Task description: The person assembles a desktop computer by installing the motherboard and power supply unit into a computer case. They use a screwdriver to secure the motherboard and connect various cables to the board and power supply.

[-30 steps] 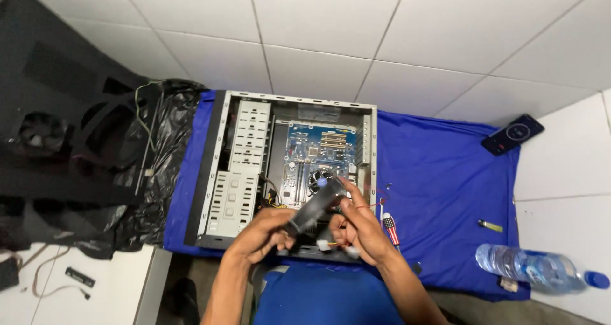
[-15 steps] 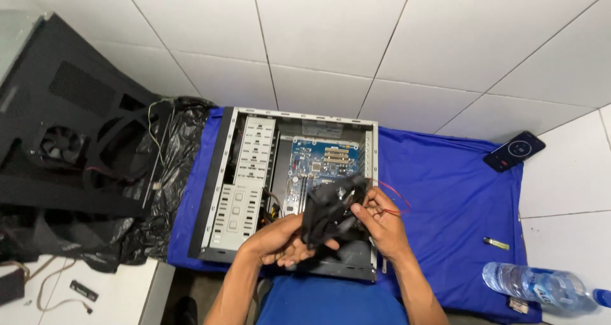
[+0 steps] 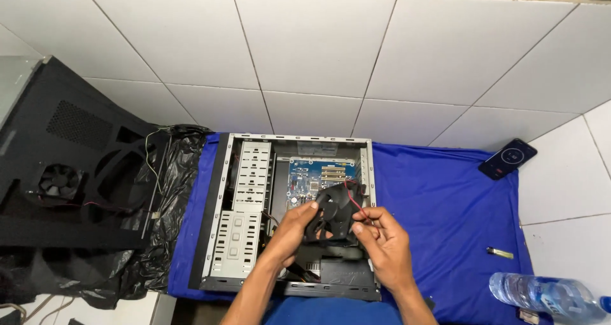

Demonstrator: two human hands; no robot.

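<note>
Fingers (image 3: pixel 307 212) of the left hand (image 3: pixel 293 233) clamp one edge of a black case fan (image 3: pixel 335 212) while the right hand (image 3: pixel 382 242) pinches its red and black wire (image 3: pixel 354 198), holding the fan tilted above the open computer case (image 3: pixel 289 217), clear of the circuit board (image 3: pixel 310 175). The case lies flat on a blue cloth (image 3: pixel 439 210) over white tiled floor (image 3: pixel 560 179), with a phone (image 3: pixel 507 159), a water bottle (image 3: pixel 547 296) and a black side panel (image 3: pixel 63 166) set aside.
</note>
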